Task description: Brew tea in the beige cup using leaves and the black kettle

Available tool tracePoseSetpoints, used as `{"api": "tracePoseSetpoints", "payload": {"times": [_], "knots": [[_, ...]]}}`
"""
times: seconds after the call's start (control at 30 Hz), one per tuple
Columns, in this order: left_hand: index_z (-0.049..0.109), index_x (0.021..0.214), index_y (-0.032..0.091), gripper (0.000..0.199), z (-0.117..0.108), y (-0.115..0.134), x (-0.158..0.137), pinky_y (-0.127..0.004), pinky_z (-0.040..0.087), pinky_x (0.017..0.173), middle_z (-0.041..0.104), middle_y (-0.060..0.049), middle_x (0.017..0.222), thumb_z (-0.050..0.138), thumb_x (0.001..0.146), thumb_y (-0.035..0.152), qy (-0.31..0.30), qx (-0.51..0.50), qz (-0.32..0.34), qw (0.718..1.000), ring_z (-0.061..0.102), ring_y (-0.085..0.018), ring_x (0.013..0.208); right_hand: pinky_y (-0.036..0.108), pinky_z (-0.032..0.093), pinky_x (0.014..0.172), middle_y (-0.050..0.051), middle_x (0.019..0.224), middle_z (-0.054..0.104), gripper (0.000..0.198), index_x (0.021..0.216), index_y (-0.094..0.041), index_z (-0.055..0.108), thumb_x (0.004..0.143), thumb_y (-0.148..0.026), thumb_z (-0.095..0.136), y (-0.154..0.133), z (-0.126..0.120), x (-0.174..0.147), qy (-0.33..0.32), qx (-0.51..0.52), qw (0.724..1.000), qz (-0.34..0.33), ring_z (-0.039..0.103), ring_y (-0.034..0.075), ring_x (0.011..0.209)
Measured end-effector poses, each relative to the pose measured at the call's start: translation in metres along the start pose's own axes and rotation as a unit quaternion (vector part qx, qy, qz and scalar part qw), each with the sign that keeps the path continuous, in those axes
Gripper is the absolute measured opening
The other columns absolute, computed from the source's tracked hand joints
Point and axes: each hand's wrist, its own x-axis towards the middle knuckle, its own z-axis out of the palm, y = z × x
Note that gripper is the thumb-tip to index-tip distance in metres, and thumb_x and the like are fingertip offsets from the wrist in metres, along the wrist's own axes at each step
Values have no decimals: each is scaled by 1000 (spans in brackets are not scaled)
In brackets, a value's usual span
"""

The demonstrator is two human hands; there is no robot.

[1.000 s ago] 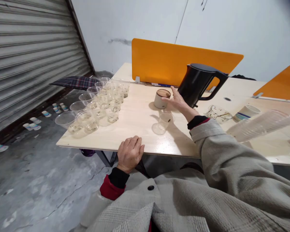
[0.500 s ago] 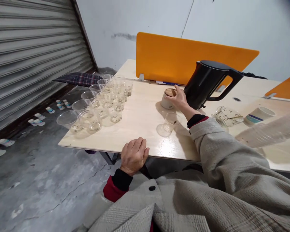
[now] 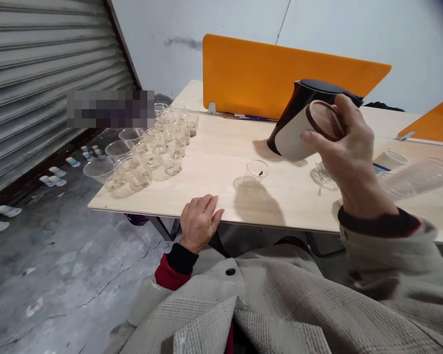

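My right hand point(image 3: 354, 147) grips a white canister point(image 3: 293, 135) with a brown-rimmed top, held tilted above the table in front of the black kettle point(image 3: 299, 101). The kettle's handle is mostly hidden behind hand and canister. Below and left of the canister stands a clear plastic cup point(image 3: 257, 169) with a few dark bits, probably leaves, in it. My left hand point(image 3: 200, 221) lies over the table's front edge, fingers flat and holding nothing. To its upper left, several clear plastic cups point(image 3: 138, 172) stand in rows with pale liquid and dark bits in them.
At right are a clear dish point(image 3: 323, 178) partly behind my wrist, a paper cup point(image 3: 393, 158) and a lying stack of clear cups point(image 3: 421, 178). An orange divider point(image 3: 251, 73) crosses the table point(image 3: 214, 152). Several small white containers point(image 3: 8, 210) are on the floor.
My right hand has lifted the canister off the table and carried it right and nearer, tilting it in front of the kettle. My left hand stays at the edge.
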Motion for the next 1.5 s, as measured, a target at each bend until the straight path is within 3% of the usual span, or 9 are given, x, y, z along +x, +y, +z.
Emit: {"api": "tracePoseSetpoints", "payload": {"times": [0.13, 0.37, 0.5, 0.67, 1.03, 1.17, 1.3, 1.43, 1.5], "knots": [[69, 137, 19, 45, -12, 14, 10, -47, 53, 102, 76, -16, 129, 56, 109, 51, 10, -86, -14, 996, 68, -33, 119, 71, 45, 123, 8, 152, 61, 87, 159, -39, 53, 81, -55, 87, -45, -19, -67, -39, 32, 998, 35, 60, 42, 141], [46, 160, 19, 81, 1, 56, 33, -52, 56, 110, 66, -19, 148, 70, 97, 65, -88, -289, 15, 953, 63, -35, 135, 66, 51, 118, 13, 146, 62, 89, 162, -37, 50, 82, -54, 86, -58, 22, -133, -148, 80, 985, 37, 61, 41, 138], [42, 162, 20, 97, 16, 65, 44, -55, 56, 111, 65, -20, 150, 84, 85, 63, -129, -314, -31, 940, 64, -38, 134, 64, 53, 117, 14, 148, 59, 94, 166, -37, 44, 84, -54, 85, -56, 40, -140, -156, 87, 983, 40, 59, 40, 140], [42, 160, 21, 94, 21, 68, 52, -57, 52, 116, 60, -19, 157, 82, 85, 63, -131, -342, -43, 930, 62, -38, 138, 66, 56, 113, 15, 152, 56, 101, 169, -40, 40, 81, -70, 82, -57, 39, -136, -191, 70, 978, 45, 58, 42, 141], [48, 153, 26, 96, 21, 71, 53, -57, 56, 112, 65, -17, 152, 90, 76, 66, -129, -346, -79, 926, 67, -39, 135, 63, 48, 123, 12, 149, 60, 72, 163, -39, 51, 97, -62, 65, -65, 38, -130, -155, 139, 975, 71, 57, 38, 142], [49, 153, 27, 98, 19, 70, 53, -57, 56, 114, 68, -15, 149, 95, 73, 62, -119, -344, -73, 929, 67, -38, 137, 64, 47, 122, 10, 154, 58, 67, 163, -39, 48, 102, -65, 54, -47, 24, -114, -103, 126, 980, 113, 54, 39, 146], [50, 152, 25, 97, 19, 70, 53, -56, 55, 115, 69, -15, 148, 95, 73, 62, -114, -351, -67, 927, 67, -37, 137, 68, 42, 121, 13, 152, 56, 71, 160, -35, 52, 99, -69, 58, 4, 27, -101, -50, 27, 985, 165, 51, 42, 145], [51, 152, 26, 99, 20, 68, 53, -55, 56, 114, 68, -15, 148, 95, 72, 64, -112, -340, -60, 932, 67, -37, 137, 68, 45, 117, 21, 142, 60, 79, 154, -23, 57, 89, -65, 72, 49, 50, -104, -117, -33, 961, 248, 57, 45, 133], [51, 153, 26, 99, 20, 66, 52, -54, 57, 113, 68, -15, 149, 95, 72, 64, -113, -334, -56, 934, 67, -37, 137, 67, 46, 116, 24, 145, 58, 81, 153, -18, 58, 87, -62, 74, 58, 59, -106, -168, -44, 951, 254, 56, 47, 133]]}}
